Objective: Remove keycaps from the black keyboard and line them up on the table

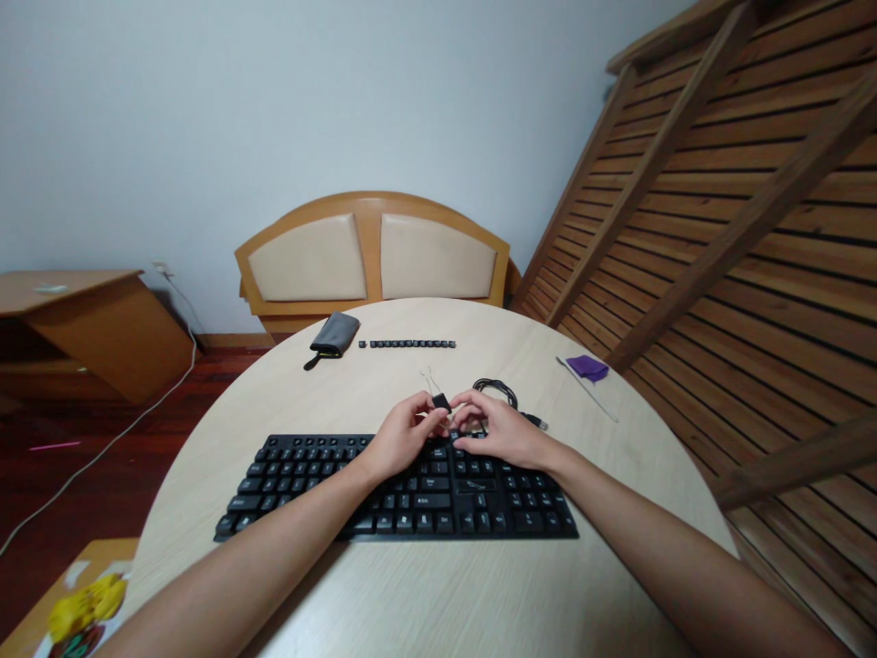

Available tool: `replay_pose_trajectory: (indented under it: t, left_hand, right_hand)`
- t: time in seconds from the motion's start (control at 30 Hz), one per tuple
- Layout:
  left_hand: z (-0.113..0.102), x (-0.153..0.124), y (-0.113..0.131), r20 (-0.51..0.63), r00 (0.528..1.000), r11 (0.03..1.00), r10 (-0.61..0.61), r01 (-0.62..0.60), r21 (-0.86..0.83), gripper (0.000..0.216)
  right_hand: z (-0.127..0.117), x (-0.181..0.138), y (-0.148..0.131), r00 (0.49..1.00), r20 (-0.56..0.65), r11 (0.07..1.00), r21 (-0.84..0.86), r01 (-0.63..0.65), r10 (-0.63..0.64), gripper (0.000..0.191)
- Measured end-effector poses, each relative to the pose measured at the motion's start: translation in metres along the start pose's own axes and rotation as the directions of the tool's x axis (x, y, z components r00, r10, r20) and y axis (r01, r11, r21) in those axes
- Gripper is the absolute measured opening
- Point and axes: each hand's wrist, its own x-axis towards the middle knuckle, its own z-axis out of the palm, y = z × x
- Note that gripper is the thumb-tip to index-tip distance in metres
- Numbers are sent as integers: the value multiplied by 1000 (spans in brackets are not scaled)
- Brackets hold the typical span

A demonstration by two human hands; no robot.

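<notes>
While a wooden headboard (374,247) stands beyond the pale round table (438,594), the black keyboard (433,484) lies toward its near side, tabletop stretching from both keyboard ends to the curved rim. By the keyboard's back edge, the left hand (404,433) pinches a black-handled wire tool (440,401) (prongs pointing away); the right hand (503,431), fingers narrowly curled, meets it, its grip unclear.

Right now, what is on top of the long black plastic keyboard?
Over the keyboard are the left hand, holding a small black piece with thin wires, and the right hand. Whatever the hands and forearms cover there cannot be seen.
</notes>
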Motion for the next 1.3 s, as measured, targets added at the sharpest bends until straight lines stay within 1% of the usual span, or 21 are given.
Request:
replay_pose_trajectory:
  t: [0.17, 0.3, 0.5, 0.57, 0.7, 0.8, 0.9, 1.1, 1.23, 1.3]
  left_hand:
    - [-1, 1, -4, -21, 1000, 1000, 0, 0, -3, 27]
    - [-1, 1, -3, -32, 999, 1000, -5, 5, -13, 29]
    - [0, 0, 0, -58, 996, 998, 61, -60, 15, 30]
    - [0, 0, 1, -59, 996, 998, 60, -59, 17, 30]
    - [0, -1, 2, -62, 997, 999, 41, -40, 23, 29]
    - [0, -2, 2, -71, 997, 998, 33, -30, 46, 29]
    - [0, -2, 1, -76, 997, 998, 26, -22, 58, 29]
    - [0, -1, -1, -84, 996, 998, -1, 6, 61, 28]
    - [1, 0, -2, -70, 997, 1000, -25, 26, 9, 29]
    - [2, -1, -2, -66, 997, 1000, -27, 27, 0, 29]
  right_hand:
    - [0, 0, 1, 1000, 15, 997, 82, -3, 1, 48]
    - [0, 1, 1, 1000, 25, 995, 98, -7, 4, 46]
    - [-1, 3, 2, 999, -30, 996, 78, -34, 36, 39]
    - [-1, 3, 1, 998, -51, 999, 29, -23, 24, 34]
    - [0, 2, -7, 997, -60, 988, -154, 30, -40, 21]
    - [1, 2, -11, 996, -73, 972, -234, 29, -47, 16]
    - [2, 2, -11, 996, -78, 959, -284, 26, -51, 16]
    - [-3, 1, -10, 993, 8, 919, -378, 115, -121, 23]
    - [-6, 1, -9, 985, 32, 859, -485, 164, -169, 21]
    - [-6, 2, -9, 984, 37, 848, -502, 170, -175, 19]
